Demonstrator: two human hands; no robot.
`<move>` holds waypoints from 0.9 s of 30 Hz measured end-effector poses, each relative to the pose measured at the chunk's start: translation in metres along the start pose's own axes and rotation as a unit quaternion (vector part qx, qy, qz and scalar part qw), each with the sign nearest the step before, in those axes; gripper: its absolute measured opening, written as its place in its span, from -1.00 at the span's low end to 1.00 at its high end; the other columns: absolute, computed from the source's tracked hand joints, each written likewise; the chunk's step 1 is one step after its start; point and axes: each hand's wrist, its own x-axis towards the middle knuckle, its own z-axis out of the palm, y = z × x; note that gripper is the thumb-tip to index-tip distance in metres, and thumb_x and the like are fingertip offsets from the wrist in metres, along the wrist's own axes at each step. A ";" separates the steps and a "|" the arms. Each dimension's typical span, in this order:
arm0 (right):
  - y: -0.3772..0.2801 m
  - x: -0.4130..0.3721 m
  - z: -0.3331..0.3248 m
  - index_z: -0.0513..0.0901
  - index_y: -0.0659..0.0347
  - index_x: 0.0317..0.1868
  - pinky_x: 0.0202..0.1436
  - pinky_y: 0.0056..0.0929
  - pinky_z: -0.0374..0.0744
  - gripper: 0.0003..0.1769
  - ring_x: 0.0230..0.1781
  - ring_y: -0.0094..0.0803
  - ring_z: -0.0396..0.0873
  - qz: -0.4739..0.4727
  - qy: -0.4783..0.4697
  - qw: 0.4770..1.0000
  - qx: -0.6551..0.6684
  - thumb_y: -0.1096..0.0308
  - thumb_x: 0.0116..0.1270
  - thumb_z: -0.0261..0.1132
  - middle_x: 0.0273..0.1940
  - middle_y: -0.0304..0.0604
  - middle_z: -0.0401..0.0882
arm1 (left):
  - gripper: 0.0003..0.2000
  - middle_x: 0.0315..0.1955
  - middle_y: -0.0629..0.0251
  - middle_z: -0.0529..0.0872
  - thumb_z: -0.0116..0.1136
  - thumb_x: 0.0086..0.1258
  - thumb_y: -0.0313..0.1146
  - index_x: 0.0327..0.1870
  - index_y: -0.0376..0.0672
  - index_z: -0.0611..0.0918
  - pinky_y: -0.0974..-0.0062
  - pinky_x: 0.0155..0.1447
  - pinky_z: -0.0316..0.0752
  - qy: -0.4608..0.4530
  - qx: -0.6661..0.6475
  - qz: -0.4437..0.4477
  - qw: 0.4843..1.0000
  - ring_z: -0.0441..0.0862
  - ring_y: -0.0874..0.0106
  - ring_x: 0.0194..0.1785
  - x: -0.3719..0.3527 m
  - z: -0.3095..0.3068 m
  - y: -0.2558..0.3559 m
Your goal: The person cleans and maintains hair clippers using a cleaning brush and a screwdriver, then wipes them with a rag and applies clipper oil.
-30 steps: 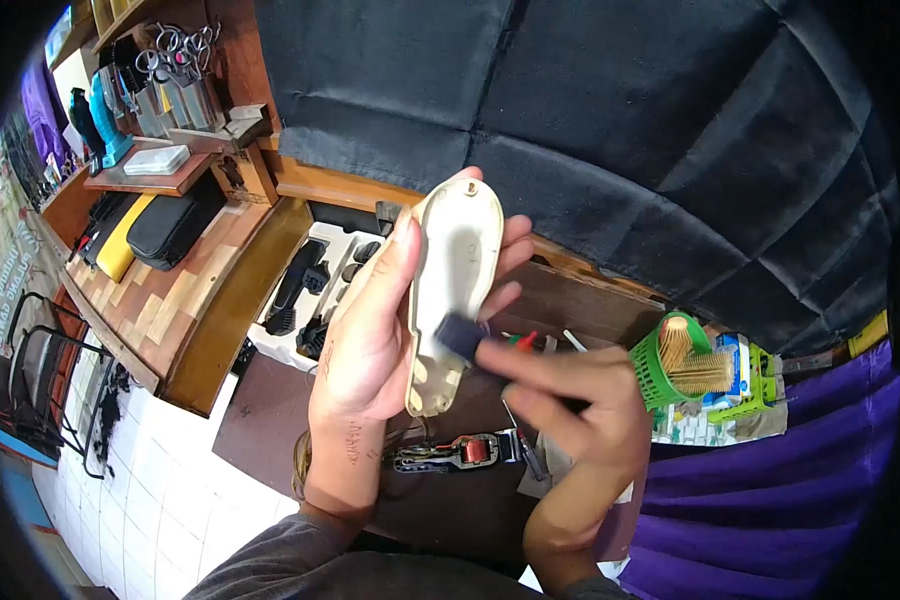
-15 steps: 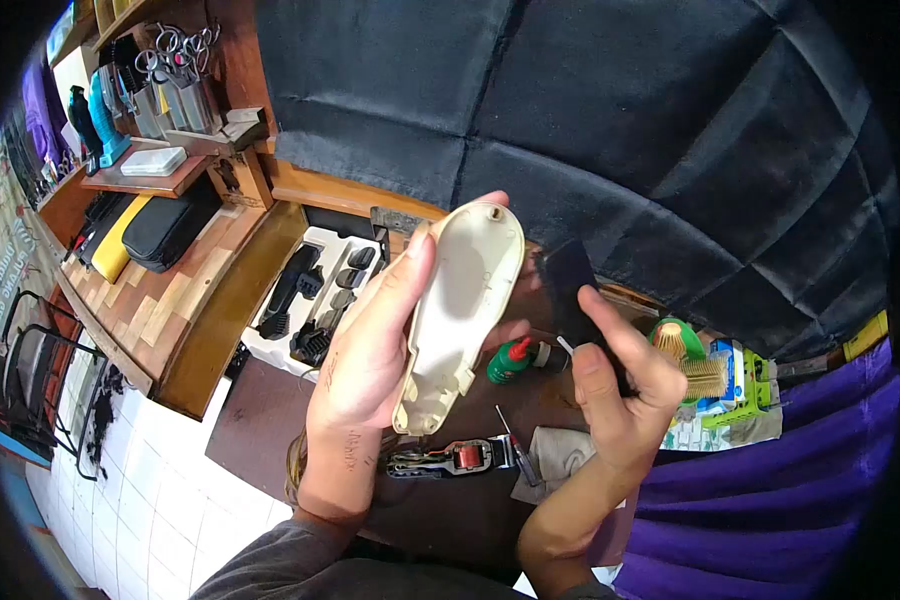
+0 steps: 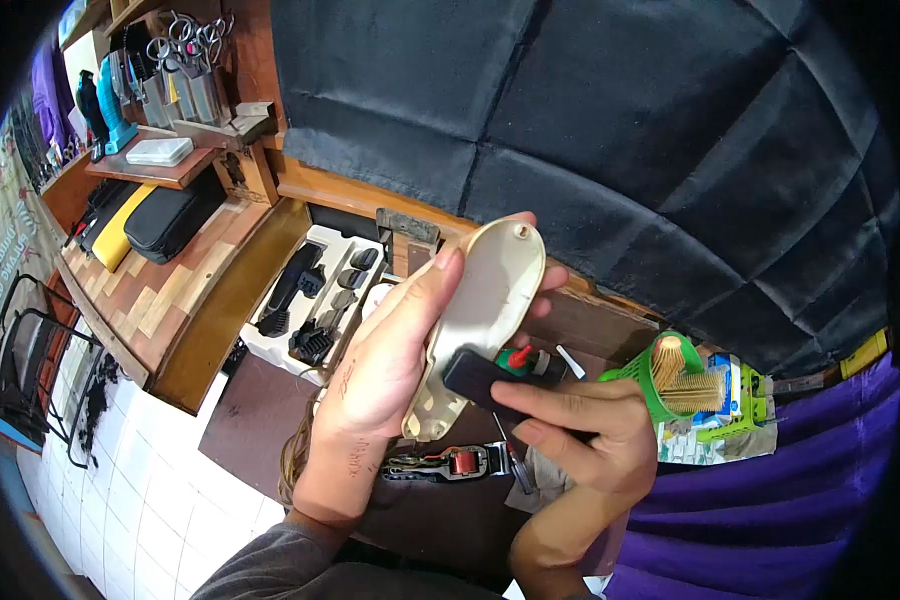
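My left hand (image 3: pixel 395 345) is wrapped round a cream plastic shell (image 3: pixel 490 285), its hollow inside facing me. The fingertips show past its right edge. My right hand (image 3: pixel 595 430) grips a black block-like brush (image 3: pixel 480 382), which lies over the lower part of the shell; its underside is hidden. Below them on the brown table (image 3: pixel 250 430) rests an opened hair clipper body (image 3: pixel 440 463) with a red coil. Beside it are a screwdriver (image 3: pixel 520 470) and a grey cloth (image 3: pixel 550 480). A green bottle with a red tip (image 3: pixel 515 358) stands partly hidden behind the brush.
A white tray (image 3: pixel 335 255) holds a black clipper and guards. At the right stands a green basket (image 3: pixel 660 395) with brushes. Further left, a black case (image 3: pixel 175 222) lies under a shelf with scissors (image 3: pixel 190 40). A purple curtain (image 3: pixel 750 510) hangs at the lower right.
My right hand has brought the black brush left and down onto the shell. My left hand and the shell have shifted slightly right and down.
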 end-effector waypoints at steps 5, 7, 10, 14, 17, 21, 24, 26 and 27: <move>0.015 0.011 0.023 0.69 0.46 0.08 -0.21 -0.55 0.61 -0.63 -0.35 -0.45 0.71 -0.013 0.313 0.949 -0.031 0.53 0.26 0.41 -0.11 0.08 0.77 | -0.36 0.22 -0.17 0.56 -0.29 0.65 0.02 0.50 -0.38 0.23 0.33 0.20 0.61 0.010 0.057 0.004 0.998 0.65 0.17 0.17 -0.003 0.000 0.002; 0.011 0.010 0.026 0.69 0.46 0.08 -0.21 -0.56 0.61 -0.63 -0.34 -0.46 0.71 0.003 0.337 0.941 -0.023 0.53 0.26 0.40 -0.11 0.09 0.77 | -0.44 0.02 0.17 0.71 -0.23 0.65 0.03 0.40 -0.22 0.48 0.56 0.08 0.53 0.050 0.023 -0.021 0.998 0.64 0.50 -0.04 -0.004 0.002 0.002; 0.004 0.010 0.026 0.70 0.44 0.07 -0.22 -0.56 0.61 -0.63 -0.35 -0.44 0.73 0.041 0.364 0.930 0.014 0.55 0.23 0.40 -0.16 0.10 0.78 | -0.38 0.21 -0.10 0.59 -0.27 0.65 0.00 0.47 -0.38 0.27 0.39 0.18 0.61 0.038 0.015 -0.012 0.999 0.67 0.22 0.15 -0.004 0.001 0.007; -0.003 0.005 0.007 0.74 0.43 -0.02 -0.26 -0.52 0.59 -0.64 -0.45 -0.33 0.72 -0.048 0.099 0.994 0.008 0.48 0.15 0.39 -0.36 0.08 0.76 | -0.37 0.20 -0.28 0.56 -0.32 0.66 0.02 0.51 -0.34 0.21 0.28 0.22 0.56 -0.021 0.002 0.023 1.000 0.63 0.13 0.18 0.001 -0.009 0.004; -0.004 0.003 0.004 0.74 0.39 0.02 -0.27 -0.51 0.59 -0.60 -0.42 -0.31 0.74 0.002 -0.004 1.000 0.003 0.49 0.12 0.40 -0.36 0.09 0.76 | -0.36 0.20 -0.30 0.55 -0.32 0.66 0.01 0.51 -0.36 0.20 0.27 0.24 0.55 -0.019 -0.003 0.014 1.000 0.62 0.12 0.20 0.000 -0.008 0.003; 0.001 0.009 0.020 0.72 0.40 0.06 -0.49 -0.62 0.40 -0.62 -0.61 -0.62 0.48 -0.022 0.225 0.972 -0.069 0.51 0.21 0.36 -0.48 -0.19 0.67 | -0.37 0.23 -0.22 0.54 -0.33 0.66 0.01 0.52 -0.33 0.19 0.27 0.29 0.54 0.002 -0.012 -0.001 1.000 0.62 0.15 0.20 -0.002 -0.004 0.002; 0.002 0.008 0.025 0.72 0.35 0.07 -0.22 -0.51 0.63 -0.61 -0.34 -0.36 0.75 0.014 0.289 0.956 -0.037 0.62 0.19 0.40 -0.23 0.05 0.78 | -0.38 0.23 -0.22 0.54 -0.34 0.67 0.00 0.52 -0.33 0.20 0.28 0.31 0.52 0.026 0.036 -0.018 0.999 0.63 0.17 0.20 -0.007 0.004 0.009; -0.001 0.007 0.018 0.75 0.31 0.06 -0.30 -0.51 0.62 -0.60 -0.43 -0.37 0.72 -0.006 0.223 0.972 -0.079 0.60 0.15 0.42 -0.32 0.03 0.77 | -0.40 0.23 -0.21 0.55 -0.35 0.67 -0.01 0.53 -0.29 0.20 0.23 0.28 0.54 0.005 -0.020 0.005 1.000 0.63 0.16 0.19 -0.003 0.000 0.003; -0.001 0.006 0.014 0.76 0.27 0.05 -0.35 -0.51 0.60 -0.59 -0.48 -0.39 0.70 -0.036 0.182 0.980 -0.076 0.58 0.14 0.43 -0.39 0.00 0.75 | -0.40 0.23 -0.22 0.54 -0.35 0.67 -0.01 0.53 -0.29 0.18 0.21 0.28 0.53 0.006 -0.033 0.006 0.999 0.62 0.14 0.19 -0.002 -0.001 0.001</move>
